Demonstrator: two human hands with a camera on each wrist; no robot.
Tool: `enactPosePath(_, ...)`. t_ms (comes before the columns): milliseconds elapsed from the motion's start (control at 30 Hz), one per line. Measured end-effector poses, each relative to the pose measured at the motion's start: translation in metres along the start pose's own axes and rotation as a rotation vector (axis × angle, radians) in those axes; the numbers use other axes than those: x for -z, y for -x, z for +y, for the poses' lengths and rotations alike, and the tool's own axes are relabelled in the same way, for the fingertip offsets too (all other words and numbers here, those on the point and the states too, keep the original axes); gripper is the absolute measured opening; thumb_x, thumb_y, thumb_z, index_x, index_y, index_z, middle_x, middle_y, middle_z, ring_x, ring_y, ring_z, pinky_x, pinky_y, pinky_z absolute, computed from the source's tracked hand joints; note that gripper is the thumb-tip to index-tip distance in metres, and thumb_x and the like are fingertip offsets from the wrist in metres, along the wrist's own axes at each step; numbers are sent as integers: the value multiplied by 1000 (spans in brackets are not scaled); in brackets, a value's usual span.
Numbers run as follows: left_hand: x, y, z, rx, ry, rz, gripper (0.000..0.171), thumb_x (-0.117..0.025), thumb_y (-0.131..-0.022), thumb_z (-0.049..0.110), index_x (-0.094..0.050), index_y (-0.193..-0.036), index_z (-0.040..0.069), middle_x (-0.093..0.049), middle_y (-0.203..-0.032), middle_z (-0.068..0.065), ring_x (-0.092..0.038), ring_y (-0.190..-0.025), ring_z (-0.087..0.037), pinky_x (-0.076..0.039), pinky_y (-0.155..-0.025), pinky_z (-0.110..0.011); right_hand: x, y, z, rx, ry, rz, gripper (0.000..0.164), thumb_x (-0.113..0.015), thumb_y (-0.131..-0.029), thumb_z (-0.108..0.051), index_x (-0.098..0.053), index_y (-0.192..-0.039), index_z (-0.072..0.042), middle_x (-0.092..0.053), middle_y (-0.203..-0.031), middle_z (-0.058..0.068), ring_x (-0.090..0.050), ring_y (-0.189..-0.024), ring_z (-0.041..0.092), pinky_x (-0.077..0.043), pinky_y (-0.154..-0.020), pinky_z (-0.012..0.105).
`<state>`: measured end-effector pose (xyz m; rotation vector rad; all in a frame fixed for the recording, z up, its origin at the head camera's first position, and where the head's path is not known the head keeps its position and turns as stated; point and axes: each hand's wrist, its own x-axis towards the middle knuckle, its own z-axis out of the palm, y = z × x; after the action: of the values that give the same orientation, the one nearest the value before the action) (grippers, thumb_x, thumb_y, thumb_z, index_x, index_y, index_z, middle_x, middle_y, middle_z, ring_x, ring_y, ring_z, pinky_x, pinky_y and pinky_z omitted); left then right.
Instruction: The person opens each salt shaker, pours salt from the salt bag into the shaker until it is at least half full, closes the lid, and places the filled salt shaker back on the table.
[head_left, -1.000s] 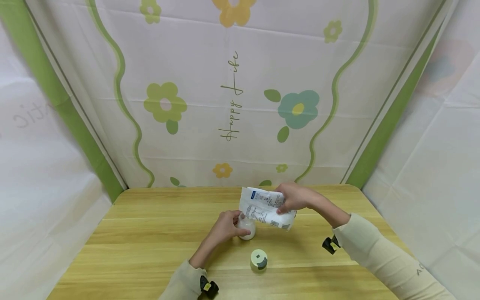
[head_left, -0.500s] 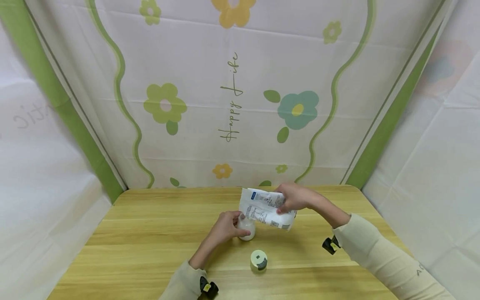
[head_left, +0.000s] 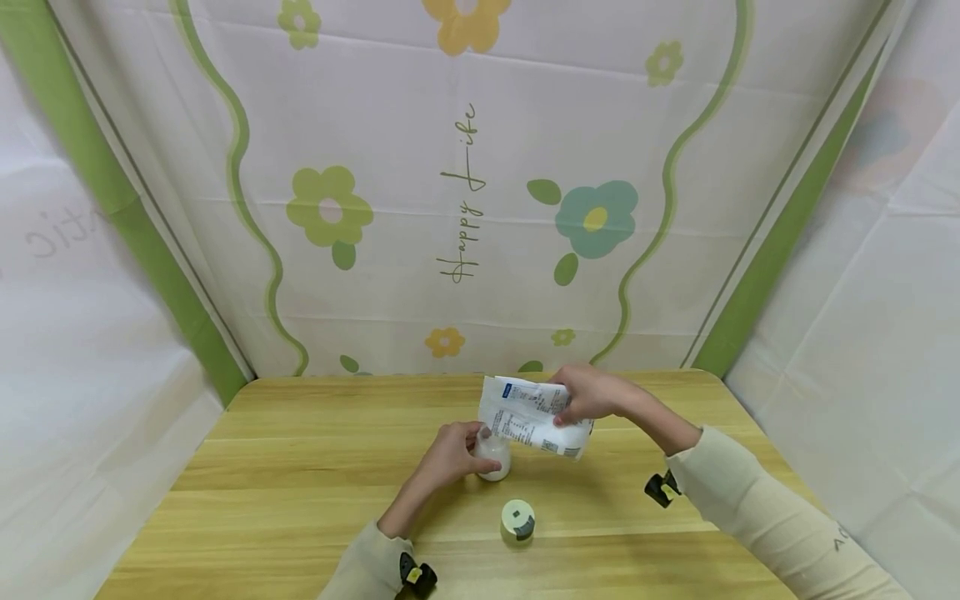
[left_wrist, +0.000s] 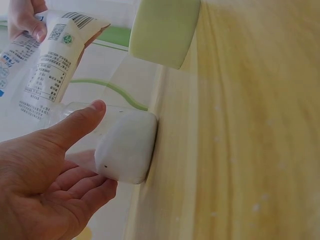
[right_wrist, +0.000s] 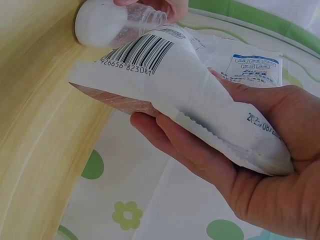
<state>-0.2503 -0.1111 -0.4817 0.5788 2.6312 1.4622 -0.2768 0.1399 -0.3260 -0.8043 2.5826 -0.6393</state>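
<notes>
My left hand (head_left: 448, 454) grips a small clear bottle (head_left: 492, 460) standing upright on the table, thumb on one side and fingers on the other. White powder (left_wrist: 127, 145) fills much of the bottle in the left wrist view. With my right hand (head_left: 592, 393) I hold a white printed packet (head_left: 528, 421), tilted so its left end sits at the bottle's mouth. A white stream shows inside the bottle's neck (right_wrist: 150, 21) in the right wrist view. The packet's barcode end faces that camera, and its pouring opening is hidden there.
A pale green round lid (head_left: 517, 518) stands on the wooden table (head_left: 300, 467), nearer me than the bottle. Small white specks (left_wrist: 257, 206) lie on the wood. A flower-printed curtain (head_left: 390, 283) hangs behind the table, with white cloth on both sides.
</notes>
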Motion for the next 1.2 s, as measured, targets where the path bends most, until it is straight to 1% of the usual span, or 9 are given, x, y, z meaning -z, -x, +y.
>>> enactPosePath(100,0,0,1,8,-1,0,49,-88,-76,19,-69,-118,2,-73,-114,-12,-70,-104,-21,-59,-86,-30,0,0,0,-5,3,0,29,-80,-77,0,-72,-106,0,-75,-91,7,-69,-74,13,-60,-66,27)
enactPosePath(300,0,0,1,23,13,-3,51,-87,-76,18,-68,-120,1,-72,-117,-14,-70,-108,-25,-58,-90,-36,0,1,-1,-8,4,-1,33,-79,-77,0,-72,-108,1,-75,-93,8,-70,-74,13,-60,-66,27)
enactPosePath(467,0,1,1,36,17,-2,53,-87,-77,19,-67,-122,1,-72,-118,-14,-69,-109,-25,-58,-92,-37,0,2,-2,-4,4,-1,35,-79,-77,1,-71,-111,2,-75,-94,9,-70,-74,13,-60,-65,26)
enactPosePath(700,0,1,1,24,-6,6,55,-87,-76,20,-67,-123,-1,-71,-121,-16,-69,-111,-26,-57,-93,-39,0,2,-3,-4,17,3,35,-79,-77,1,-71,-112,2,-75,-95,9,-70,-75,13,-60,-66,26)
enactPosePath(900,0,1,1,22,0,3,55,-88,-76,19,-67,-123,-1,-71,-121,-17,-69,-111,-27,-57,-93,-39,0,1,-2,-7,14,1,37,-79,-77,0,-71,-113,1,-75,-95,9,-70,-75,13,-60,-66,26)
enactPosePath(1067,0,1,1,12,-4,8,58,-88,-75,19,-66,-124,-3,-69,-123,-20,-67,-113,-30,-56,-95,-42,1,2,-2,-6,13,5,36,-79,-78,1,-71,-113,1,-75,-95,9,-70,-75,13,-60,-66,26)
enactPosePath(1200,0,1,0,18,-7,6,62,-89,-75,19,-64,-126,-5,-67,-126,-22,-66,-115,-31,-55,-97,-43,1,2,-2,2,18,5,37,-79,-78,1,-71,-114,1,-75,-95,9,-70,-75,13,-60,-66,26)
